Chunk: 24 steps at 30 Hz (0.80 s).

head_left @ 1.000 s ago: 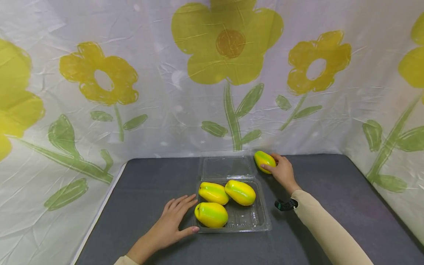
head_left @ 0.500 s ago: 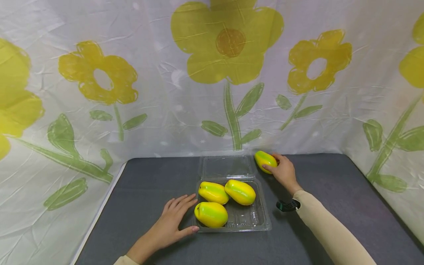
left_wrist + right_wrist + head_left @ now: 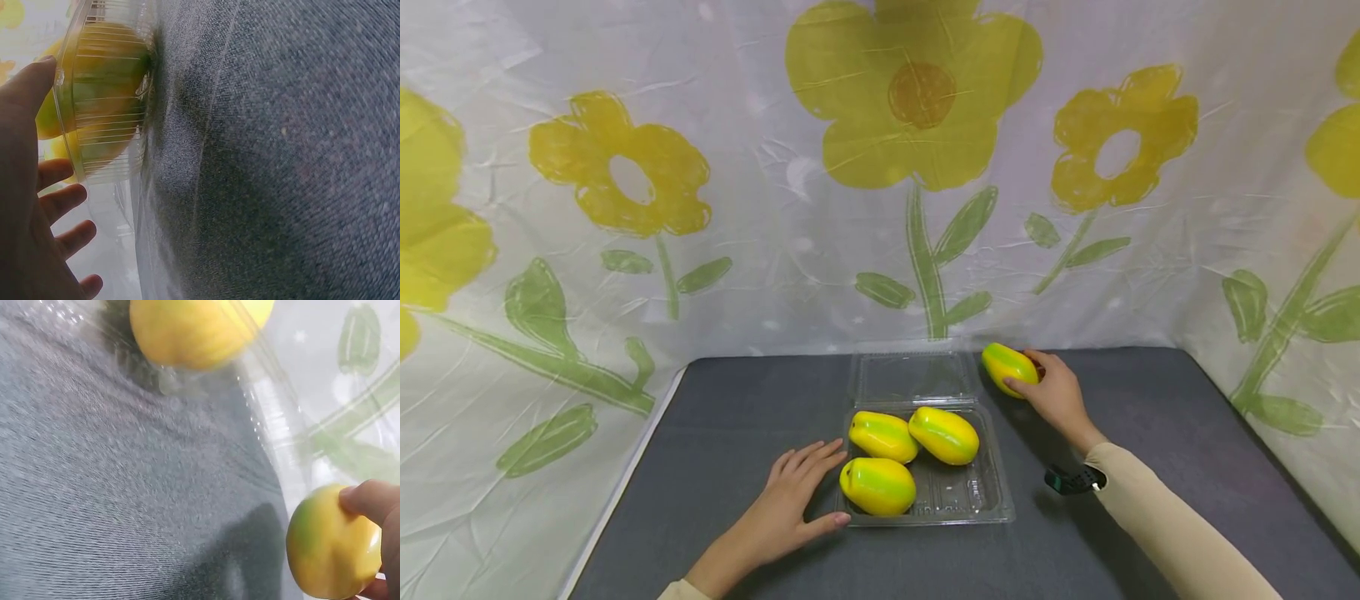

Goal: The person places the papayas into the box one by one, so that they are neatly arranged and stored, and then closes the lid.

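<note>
Your right hand (image 3: 1060, 398) has a yellow-green fruit (image 3: 1007, 368) gripped, while your left hand (image 3: 788, 505)'s just spread loosely beside the clear container (image 3: 951, 500) with three more fruits (image 3: 880, 487).

Your left hand (image 3: 788, 502) is outstretched, lower centre-left of frame; your right hand (image 3: 1054, 398), right of centre, grips.

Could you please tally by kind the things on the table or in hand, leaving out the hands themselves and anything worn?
Clear plastic container with its lid open: 1
Yellow-green fruits: 4 (3 in the container, 1 in the right hand)
Total: 5
</note>
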Available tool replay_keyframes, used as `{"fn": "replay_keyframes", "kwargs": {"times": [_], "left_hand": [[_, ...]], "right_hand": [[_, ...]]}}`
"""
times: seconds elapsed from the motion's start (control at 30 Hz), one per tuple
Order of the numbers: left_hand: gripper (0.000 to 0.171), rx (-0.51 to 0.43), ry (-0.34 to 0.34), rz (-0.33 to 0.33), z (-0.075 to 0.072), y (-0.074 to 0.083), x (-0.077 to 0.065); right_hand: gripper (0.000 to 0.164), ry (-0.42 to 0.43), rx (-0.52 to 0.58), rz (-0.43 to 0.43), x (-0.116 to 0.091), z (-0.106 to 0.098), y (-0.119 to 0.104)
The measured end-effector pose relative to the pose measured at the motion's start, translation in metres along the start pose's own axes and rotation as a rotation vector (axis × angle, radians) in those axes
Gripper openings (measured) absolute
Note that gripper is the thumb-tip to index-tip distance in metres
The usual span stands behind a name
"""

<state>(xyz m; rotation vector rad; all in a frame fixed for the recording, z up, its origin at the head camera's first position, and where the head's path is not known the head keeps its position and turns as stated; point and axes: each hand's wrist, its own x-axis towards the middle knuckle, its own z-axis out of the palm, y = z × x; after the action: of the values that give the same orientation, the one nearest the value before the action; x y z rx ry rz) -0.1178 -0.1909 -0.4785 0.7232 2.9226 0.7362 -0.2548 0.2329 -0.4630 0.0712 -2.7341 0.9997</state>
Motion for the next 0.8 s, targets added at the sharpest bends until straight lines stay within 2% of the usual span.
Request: {"fn": "replay_keyframes", "kwargs": {"times": [0.23,0.8], "left_hand": [[0.078,-0.001,0.002,0.007,0.001,-0.002,0.000],[0.080,-0.005,-0.007,0.011,-0.001,-0.003,0.000]], "right_hand": [[0.071,-0.035,0.016,-0.012,-0.014,-0.011,-0.009],[0.068,-0.039,0.063,-0.071,-0.046,-0.036,-0.022]]}}
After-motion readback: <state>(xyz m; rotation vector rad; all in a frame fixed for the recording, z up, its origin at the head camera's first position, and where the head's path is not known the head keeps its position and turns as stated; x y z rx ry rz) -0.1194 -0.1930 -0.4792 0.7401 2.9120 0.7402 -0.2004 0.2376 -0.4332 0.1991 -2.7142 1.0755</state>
